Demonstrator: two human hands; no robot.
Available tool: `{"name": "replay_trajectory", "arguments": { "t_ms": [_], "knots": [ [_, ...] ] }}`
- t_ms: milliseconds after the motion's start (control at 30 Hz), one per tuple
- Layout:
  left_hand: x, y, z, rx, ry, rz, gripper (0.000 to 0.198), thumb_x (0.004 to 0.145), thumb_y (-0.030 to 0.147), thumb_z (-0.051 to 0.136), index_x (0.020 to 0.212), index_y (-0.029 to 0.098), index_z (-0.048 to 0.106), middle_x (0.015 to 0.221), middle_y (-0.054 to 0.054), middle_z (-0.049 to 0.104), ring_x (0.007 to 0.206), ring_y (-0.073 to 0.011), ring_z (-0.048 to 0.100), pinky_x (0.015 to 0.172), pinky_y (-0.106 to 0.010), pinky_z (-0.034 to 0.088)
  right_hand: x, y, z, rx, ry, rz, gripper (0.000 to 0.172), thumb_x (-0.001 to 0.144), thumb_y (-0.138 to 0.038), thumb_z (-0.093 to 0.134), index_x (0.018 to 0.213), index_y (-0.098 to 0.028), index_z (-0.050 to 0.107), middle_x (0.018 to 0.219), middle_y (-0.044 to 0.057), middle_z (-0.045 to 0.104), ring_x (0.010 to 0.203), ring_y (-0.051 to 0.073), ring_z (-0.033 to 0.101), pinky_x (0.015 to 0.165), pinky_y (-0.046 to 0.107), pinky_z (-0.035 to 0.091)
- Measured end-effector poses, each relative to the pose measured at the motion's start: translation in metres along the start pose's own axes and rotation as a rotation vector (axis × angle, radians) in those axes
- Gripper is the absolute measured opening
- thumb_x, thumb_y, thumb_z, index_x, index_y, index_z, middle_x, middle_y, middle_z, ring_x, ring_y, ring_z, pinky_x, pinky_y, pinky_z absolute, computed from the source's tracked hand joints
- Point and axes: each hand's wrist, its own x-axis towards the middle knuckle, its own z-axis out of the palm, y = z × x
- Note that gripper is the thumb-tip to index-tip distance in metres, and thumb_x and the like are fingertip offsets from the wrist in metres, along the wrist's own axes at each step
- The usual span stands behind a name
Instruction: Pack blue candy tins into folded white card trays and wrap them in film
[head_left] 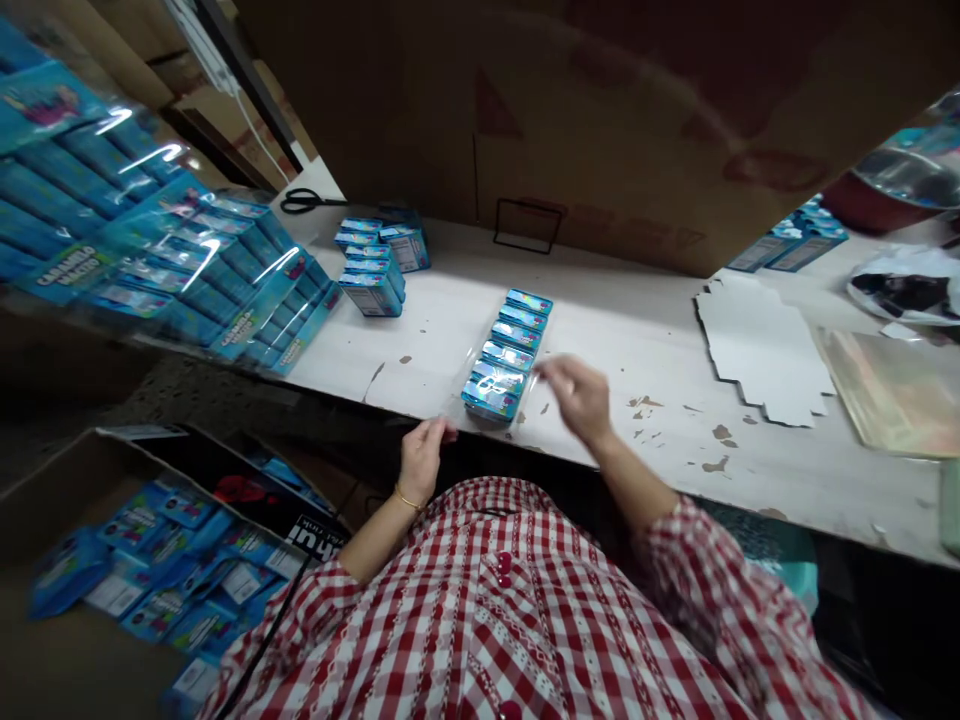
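A row of several small blue boxes (514, 335) lies on the white table, inside a clear plastic bag (459, 400) whose loose end spreads toward me. At the table's front edge my left hand (420, 462) is closed, its thumb and fingers pinching the bag's near left corner. My right hand (581, 400) is at the right side of the boxes, slightly blurred. Its fingers are pinched together at the bag's right edge. What lies between those fingertips is hard to see.
Blue boxes (373, 285) and black scissors (304, 200) sit at the back left. Wrapped blue packs (172, 240) are stacked on the left above an open carton (45, 480). A large cardboard box (600, 130) stands behind. Flat white card (761, 345) and clear bags (889, 390) lie right.
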Motion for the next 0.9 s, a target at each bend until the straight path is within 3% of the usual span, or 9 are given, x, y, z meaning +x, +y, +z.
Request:
{"name": "replay_trajectory", "arguments": {
  "t_ms": [33,100,167,233,367,567,700,800,900],
  "knots": [
    [-0.007,0.010,0.005,-0.168,-0.054,-0.118,0.039,0.077,0.052,0.051,0.080,0.014,0.061,0.076,-0.005,0.062,0.070,-0.0139,0.056,0.070,-0.030,0.044,0.028,0.014,-0.007,-0.086,0.097,0.031,0.025,0.085,-0.036,0.049,0.088,-0.017,0.066,0.088,0.007,0.067,0.082,0.018,0.061,0.077,0.034,0.048],
    [-0.017,0.031,0.018,-0.397,-0.132,-0.284,0.040,0.069,0.050,0.063,0.084,0.013,0.064,0.079,-0.006,0.064,0.068,-0.0112,0.056,0.065,-0.025,0.043,0.083,0.046,-0.011,-0.191,0.082,0.132,0.035,0.077,-0.041,0.058,0.101,-0.015,0.063,0.106,0.011,0.063,0.099,0.021,0.057,0.087,0.037,0.044],
    [-0.018,0.050,0.028,-0.505,-0.147,-0.349,0.036,0.061,0.043,0.072,0.080,0.013,0.066,0.077,-0.005,0.065,0.065,-0.0088,0.055,0.061,-0.022,0.041,0.127,0.073,-0.008,-0.192,-0.054,0.311,0.042,0.069,-0.045,0.064,0.096,-0.013,0.065,0.098,0.011,0.065,0.092,0.022,0.058,0.083,0.037,0.044],
    [-0.014,0.064,0.035,-0.555,-0.102,-0.354,0.032,0.056,0.039,0.077,0.071,0.013,0.066,0.071,-0.003,0.064,0.060,-0.0071,0.053,0.057,-0.020,0.038,0.154,0.090,-0.005,-0.129,-0.180,0.457,0.040,0.060,-0.044,0.069,0.083,-0.011,0.068,0.082,0.008,0.067,0.078,0.020,0.059,0.074,0.033,0.045],
    [-0.005,0.075,0.038,-0.579,-0.045,-0.333,0.030,0.056,0.038,0.077,0.067,0.012,0.067,0.068,-0.004,0.064,0.054,-0.0061,0.050,0.049,-0.020,0.031,0.170,0.098,-0.010,-0.080,-0.289,0.533,0.031,0.046,-0.039,0.076,0.061,-0.013,0.067,0.059,0.003,0.062,0.058,0.013,0.052,0.058,0.028,0.040],
    [0.001,0.076,0.033,-0.636,0.014,-0.322,0.031,0.053,0.038,0.077,0.066,0.011,0.067,0.061,-0.005,0.064,0.046,-0.0038,0.040,0.045,-0.020,0.021,0.176,0.075,-0.015,-0.104,-0.386,0.410,0.042,0.037,-0.054,0.077,0.048,-0.016,0.063,0.045,0.001,0.053,0.047,0.011,0.043,0.048,0.028,0.032],
    [0.011,0.100,-0.010,-0.611,0.122,-0.209,0.029,0.054,0.037,0.076,0.066,0.012,0.067,0.060,-0.004,0.063,0.044,-0.0025,0.034,0.043,-0.020,0.019,0.192,0.029,0.001,0.033,-0.353,0.352,0.041,0.038,-0.053,0.078,0.049,-0.017,0.063,0.048,0.003,0.056,0.047,0.012,0.047,0.049,0.030,0.036],
    [0.017,0.137,-0.063,-0.550,0.212,-0.036,0.026,0.056,0.035,0.075,0.067,0.012,0.067,0.060,-0.003,0.063,0.044,-0.0022,0.034,0.042,-0.020,0.020,0.217,-0.021,0.027,0.171,-0.343,0.275,0.034,0.043,-0.046,0.080,0.052,-0.018,0.065,0.051,0.004,0.059,0.049,0.012,0.051,0.051,0.031,0.039],
    [0.025,0.174,-0.119,-0.476,0.333,0.157,0.025,0.057,0.032,0.074,0.071,0.013,0.066,0.058,-0.001,0.061,0.042,-0.0020,0.034,0.040,-0.018,0.019,0.253,-0.074,0.070,0.261,-0.258,0.086,0.036,0.049,-0.047,0.078,0.056,-0.014,0.065,0.050,0.002,0.057,0.049,0.011,0.052,0.051,0.030,0.041]
  ]
}}
